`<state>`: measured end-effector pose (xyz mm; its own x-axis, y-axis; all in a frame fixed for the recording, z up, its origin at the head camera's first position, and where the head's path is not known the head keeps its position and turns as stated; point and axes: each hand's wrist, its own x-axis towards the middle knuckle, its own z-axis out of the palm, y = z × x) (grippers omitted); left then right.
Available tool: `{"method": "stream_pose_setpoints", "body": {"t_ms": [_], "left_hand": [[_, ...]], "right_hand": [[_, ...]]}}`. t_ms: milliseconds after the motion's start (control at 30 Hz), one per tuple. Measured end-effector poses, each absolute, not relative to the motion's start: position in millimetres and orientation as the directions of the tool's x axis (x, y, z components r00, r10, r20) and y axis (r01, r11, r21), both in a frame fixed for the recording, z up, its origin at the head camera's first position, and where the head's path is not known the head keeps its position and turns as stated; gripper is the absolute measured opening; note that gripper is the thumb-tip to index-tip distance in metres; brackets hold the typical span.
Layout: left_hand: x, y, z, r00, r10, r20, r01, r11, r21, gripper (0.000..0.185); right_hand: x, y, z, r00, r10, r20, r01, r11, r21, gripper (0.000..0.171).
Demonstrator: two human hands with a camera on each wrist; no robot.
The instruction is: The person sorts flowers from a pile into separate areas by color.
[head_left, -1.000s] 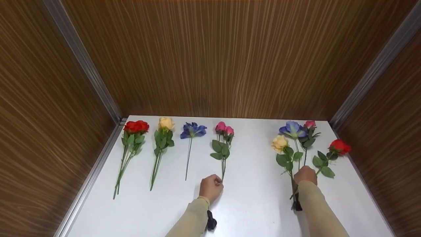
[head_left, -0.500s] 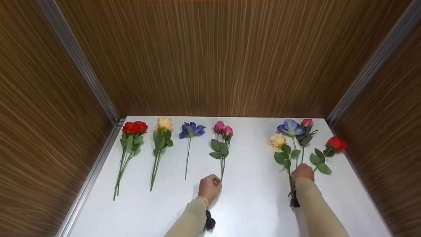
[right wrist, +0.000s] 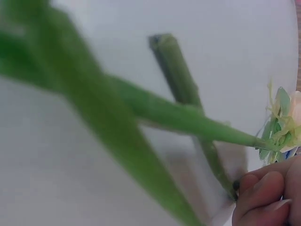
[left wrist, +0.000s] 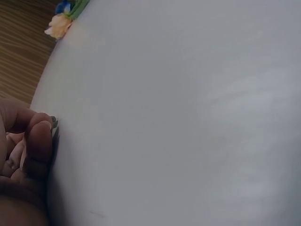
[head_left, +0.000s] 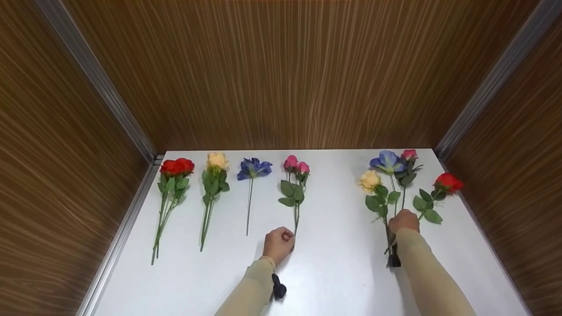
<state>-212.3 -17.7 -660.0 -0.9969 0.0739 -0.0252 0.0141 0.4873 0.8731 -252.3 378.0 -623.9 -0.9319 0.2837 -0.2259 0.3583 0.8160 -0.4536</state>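
My right hand [head_left: 404,220] is clamped round a bunch [head_left: 397,193] of four stems, gripping where they cross; the right wrist view shows my fingertips [right wrist: 256,188] curled against the green stalks, blurred but plainly closed on them. From that grip the blooms fan away from me: a cream rose [head_left: 369,180], a blue flower [head_left: 386,161], a small pink bud [head_left: 408,154] and a red rose [head_left: 448,182], which lies nearest the right edge of the table [head_left: 338,272].

My left hand [head_left: 277,240] is curled at the bottom tip of the pink stem [head_left: 296,193]; it seems to pinch the tip, though the wrist view shows only bent fingers [left wrist: 40,141] against the white top and I cannot see the stem there.

Left of the pink stem lie three more, each apart from its neighbour and all with blooms toward the back wall [head_left: 290,74]: a blue one [head_left: 252,169], then a cream bunch [head_left: 215,175], then a red bunch [head_left: 175,169] close to the metal strip [head_left: 127,228] along the left edge.

Between the pink stem and the bunch there is a wide bare strip of table, and bare top runs from both hands back toward me. Wood panels close the table in on the left, back and right.
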Motion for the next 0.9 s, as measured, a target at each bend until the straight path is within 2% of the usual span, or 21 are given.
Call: {"method": "stream_pose_setpoints", "body": {"t_ms": [167,267,367,467,700,900], "left_hand": [[-215,-19,-658,-0.983,0.132,-0.125,-0.079,0.311,0.947,0.005],[-217,-20,-657,-0.971,0.156,-0.178,-0.147,0.192,0.97,0.007],[-217,-22,-655,-0.962,0.159,-0.222,-0.204,0.118,0.972,0.009],[-217,-23,-649,-0.962,0.147,-0.229,-0.216,0.099,0.971,0.012],[-215,-13,-618,-0.976,0.164,-0.143,-0.125,0.112,0.986,0.013],[-202,2,-589,-0.968,0.25,-0.032,0.008,0.155,0.988,0.008]], "right_hand": [[-247,380,-620,-0.927,0.287,-0.24,0.371,0.786,-0.495,0.032],[-241,377,-612,-0.923,0.31,-0.229,0.385,0.723,-0.573,0.029],[-236,371,-600,-0.925,0.324,-0.199,0.37,0.65,-0.663,0.032],[-232,361,-589,-0.928,0.328,-0.175,0.346,0.589,-0.731,0.031],[-221,329,-569,-0.942,0.302,-0.146,0.268,0.416,-0.869,0.035],[-207,294,-554,-0.968,0.228,-0.102,0.158,0.241,-0.958,0.028]]}}
